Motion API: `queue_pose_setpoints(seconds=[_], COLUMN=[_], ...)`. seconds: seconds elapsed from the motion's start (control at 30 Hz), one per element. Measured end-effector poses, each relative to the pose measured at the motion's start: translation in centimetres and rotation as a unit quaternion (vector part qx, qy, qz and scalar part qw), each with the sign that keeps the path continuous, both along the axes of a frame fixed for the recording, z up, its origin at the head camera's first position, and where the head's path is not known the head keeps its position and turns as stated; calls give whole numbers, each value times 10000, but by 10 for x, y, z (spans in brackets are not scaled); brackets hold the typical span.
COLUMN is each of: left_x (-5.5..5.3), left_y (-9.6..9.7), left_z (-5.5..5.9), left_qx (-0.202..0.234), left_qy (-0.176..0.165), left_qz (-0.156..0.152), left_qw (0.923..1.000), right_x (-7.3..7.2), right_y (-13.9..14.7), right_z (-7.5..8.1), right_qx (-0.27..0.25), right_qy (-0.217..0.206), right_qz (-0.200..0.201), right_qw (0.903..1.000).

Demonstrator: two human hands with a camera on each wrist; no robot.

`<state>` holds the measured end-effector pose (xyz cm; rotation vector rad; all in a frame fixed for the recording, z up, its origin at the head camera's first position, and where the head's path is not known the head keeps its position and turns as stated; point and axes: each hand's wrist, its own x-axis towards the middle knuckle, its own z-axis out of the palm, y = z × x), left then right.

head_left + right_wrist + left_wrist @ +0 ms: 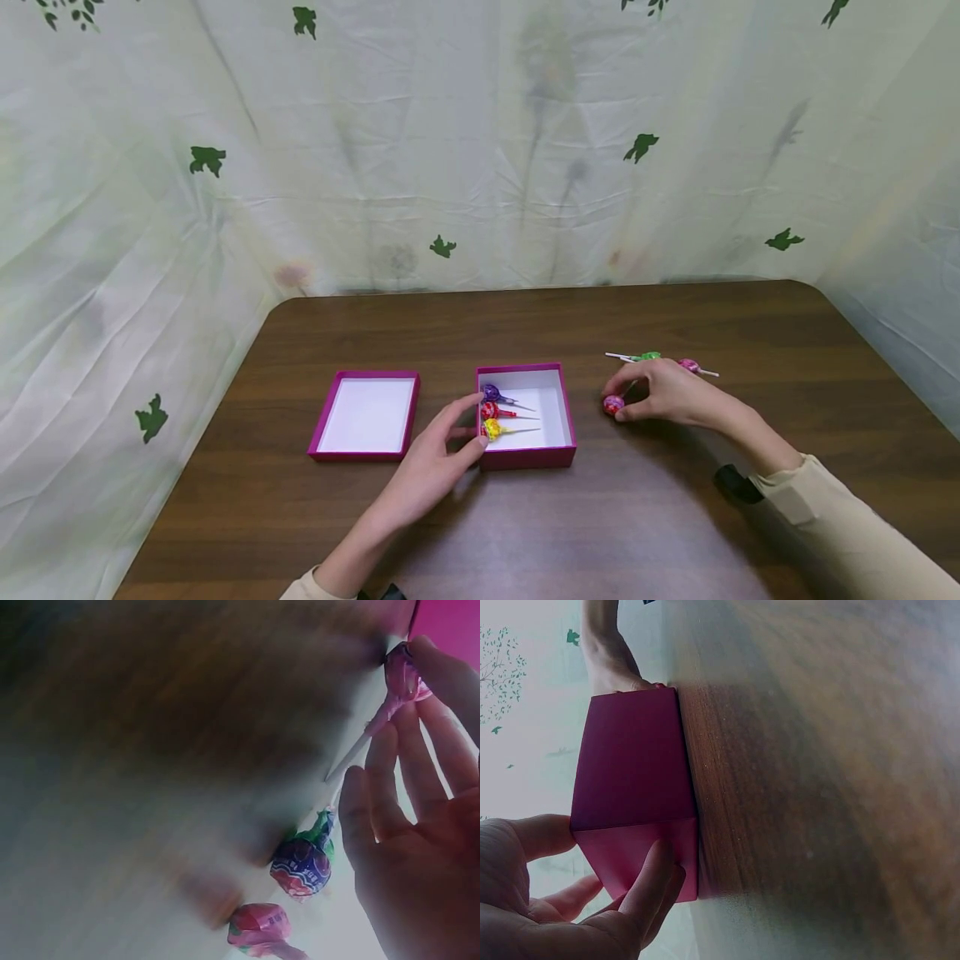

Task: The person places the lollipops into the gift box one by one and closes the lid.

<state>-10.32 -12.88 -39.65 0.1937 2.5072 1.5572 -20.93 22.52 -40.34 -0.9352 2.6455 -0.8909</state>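
Note:
My right hand (678, 393) pinches the wrapped head of a pink lollipop (613, 405) between thumb and fingers, just right of an open magenta box (527, 457). In the right wrist view this lollipop (403, 675) has its white stick pointing back under the fingers. My left hand (435, 458) touches the box's left wall; the left wrist view shows its fingers (649, 889) laid against that side. Inside the box lie a purple lollipop (491, 392), a red lollipop (490, 410) and a yellow lollipop (493, 428), heads to the left.
A magenta lid (320, 442) with a white inside lies left of the box. Behind my right hand are a green-wrapped lollipop (649, 356) and another pink lollipop (688, 365), partly hidden. The brown table (600, 533) ends at a pale leaf-patterned curtain (480, 167).

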Motion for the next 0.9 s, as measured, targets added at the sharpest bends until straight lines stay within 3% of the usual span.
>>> queue_pose_setpoints(seconds=[0.53,0.9], left_x=[0,0], left_y=[0,1], left_z=[0,0], left_qx=[-21,-41], left_qy=[-13,3], left_qz=[9,0], left_qw=[10000,10000], right_x=[-2,5], right_y=[0,-3], right_z=[-2,-1], right_qx=[-310,-401], right_qy=[-566,-346], right_qz=[121,-172], right_qw=[9978,9984])
